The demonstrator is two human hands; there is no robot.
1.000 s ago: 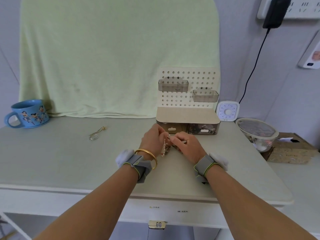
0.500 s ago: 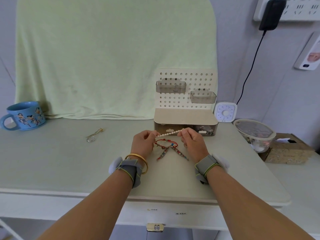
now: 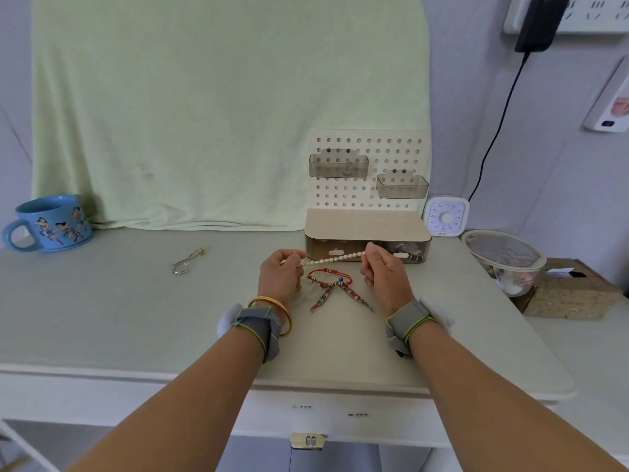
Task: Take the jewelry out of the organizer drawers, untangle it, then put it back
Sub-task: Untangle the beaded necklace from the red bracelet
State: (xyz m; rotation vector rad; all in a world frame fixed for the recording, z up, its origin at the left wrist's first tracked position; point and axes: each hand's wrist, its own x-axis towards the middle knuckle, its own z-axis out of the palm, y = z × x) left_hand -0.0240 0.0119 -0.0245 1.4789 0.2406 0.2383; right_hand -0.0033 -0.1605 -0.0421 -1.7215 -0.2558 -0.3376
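A white pearl strand (image 3: pixel 332 259) is held taut above the pale desk (image 3: pixel 102 318), pinched at either end by the left hand (image 3: pixel 279 275) and the right hand (image 3: pixel 384 275); a red cord bracelet (image 3: pixel 329 278) lies below it, before the beige pegboard organizer (image 3: pixel 367 229).

Your bench (image 3: pixel 102 318): pale top. Blue mug (image 3: pixel 51 223) back left, small chain (image 3: pixel 187 262) left of centre. Organizer (image 3: pixel 367 229) at the back, right of centre, with the red bracelet (image 3: pixel 335 284) flat just in front. White timer (image 3: pixel 446 216) beside the organizer's right end, covered glass bowl (image 3: pixel 503 260) far right.
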